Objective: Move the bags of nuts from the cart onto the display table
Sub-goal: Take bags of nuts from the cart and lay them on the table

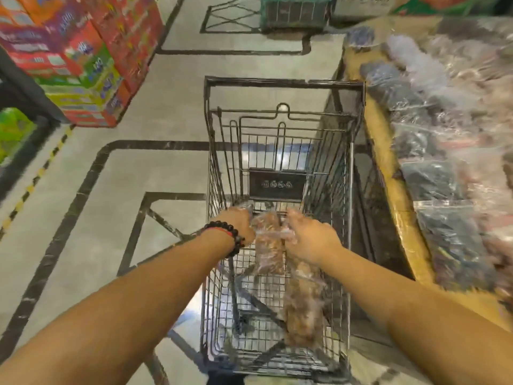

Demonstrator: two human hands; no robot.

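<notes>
two hands (241, 222) (311, 237) grip one nut bag (268, 245) between them, over the cart (280, 84).

Two hands, left (240, 222) and right (308, 236), reached into one wire cart (283, 84). Two clear bags of nuts showed there: one bag (268, 248) between the hands, another bag (302, 304) lower in the basket. One display table (388, 151) stood alongside, its packets too blurred to count.
</notes>
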